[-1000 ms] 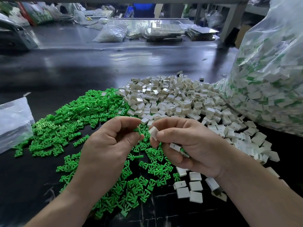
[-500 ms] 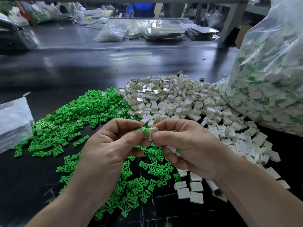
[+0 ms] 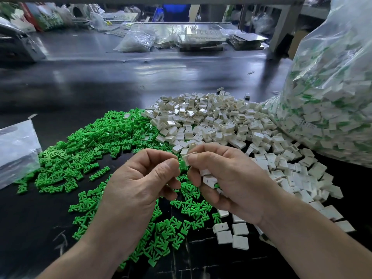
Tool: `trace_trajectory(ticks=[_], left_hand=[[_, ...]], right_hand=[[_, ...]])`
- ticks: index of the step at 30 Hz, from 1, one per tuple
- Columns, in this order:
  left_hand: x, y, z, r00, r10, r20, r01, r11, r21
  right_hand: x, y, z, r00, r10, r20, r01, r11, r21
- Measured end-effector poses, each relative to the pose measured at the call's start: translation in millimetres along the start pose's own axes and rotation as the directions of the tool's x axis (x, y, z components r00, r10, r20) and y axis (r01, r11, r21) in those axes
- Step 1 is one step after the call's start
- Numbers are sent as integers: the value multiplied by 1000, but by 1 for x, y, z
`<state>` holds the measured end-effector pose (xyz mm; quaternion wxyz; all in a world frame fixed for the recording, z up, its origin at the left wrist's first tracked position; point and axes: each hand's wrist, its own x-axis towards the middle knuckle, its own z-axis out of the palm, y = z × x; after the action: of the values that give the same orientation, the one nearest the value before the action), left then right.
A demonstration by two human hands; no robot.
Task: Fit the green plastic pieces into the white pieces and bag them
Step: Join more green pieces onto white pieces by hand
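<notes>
My right hand pinches a small white square piece between thumb and forefinger and keeps a few more white pieces in its curled fingers. My left hand has thumb and forefinger pinched together right at that piece's left edge; the green piece it holds is hidden there. Below and to the left lies the spread of loose green pieces. Behind my hands is the heap of white pieces. A big clear bag of fitted white-and-green pieces stands at the right.
A smaller clear plastic bag lies at the left edge of the dark table. Several white pieces lie near my right wrist. Bags, trays and a metal frame leg stand at the far side.
My hands came together: the left brought the green piece to the white piece in the right, and the green piece has gone out of sight at the white piece's edge.
</notes>
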<state>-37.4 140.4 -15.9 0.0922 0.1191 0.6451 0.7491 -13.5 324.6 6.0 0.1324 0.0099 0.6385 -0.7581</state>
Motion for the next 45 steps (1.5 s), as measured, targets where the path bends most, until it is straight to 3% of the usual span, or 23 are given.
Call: trace_trajectory(ticks=[14,17,21,31,37,45], left_hand=[[-5,6,1,992,112,-63,-101,982,158],[-4,7,1,996,86,-35,-83,993,80],[-3,8,5,1000,-7,23,11,988,-154],[-6,12,9,934,-155,322,294,845,-446],[-5,14,14,929,-154,336,315,806,-502],[-8,14,17,947,-94,306,255,799,-544]], right_hand=[[-5,1,3,991,-133,-1,130,967,-219],[-7,-2,3,991,-136,-14,129,962,-239],[-7,-1,4,993,-121,-10,118,979,-169],[-8,-2,6,989,-17,150,9,999,51],[-9,-4,5,990,26,138,-32,999,41],[-14,-7,16,983,-60,172,46,995,83]])
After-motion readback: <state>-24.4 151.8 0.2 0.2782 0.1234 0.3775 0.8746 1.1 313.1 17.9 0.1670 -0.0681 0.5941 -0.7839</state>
